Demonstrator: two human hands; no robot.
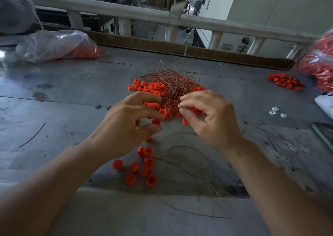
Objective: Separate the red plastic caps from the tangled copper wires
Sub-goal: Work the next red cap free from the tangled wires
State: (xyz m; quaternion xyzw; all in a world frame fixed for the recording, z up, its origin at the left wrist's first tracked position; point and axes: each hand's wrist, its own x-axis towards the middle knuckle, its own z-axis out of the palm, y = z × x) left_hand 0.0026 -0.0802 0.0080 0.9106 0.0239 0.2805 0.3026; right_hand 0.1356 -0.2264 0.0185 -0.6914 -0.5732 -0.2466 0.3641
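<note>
A crinkled clear plastic bag (54, 44) lies far left on the scuffed grey metal worktop (63, 84). The left hand (126, 120) curls its fingers and pinches one small round cap (156, 122) between thumb and forefinger. Just beyond, the copper wires (169, 80) form a fine, hair-like nest on a heap of red caps (149, 88). The right hand (212, 116) pinches a thin strand at the nest's near edge. A smaller heap (284, 82) sits far right.
</note>
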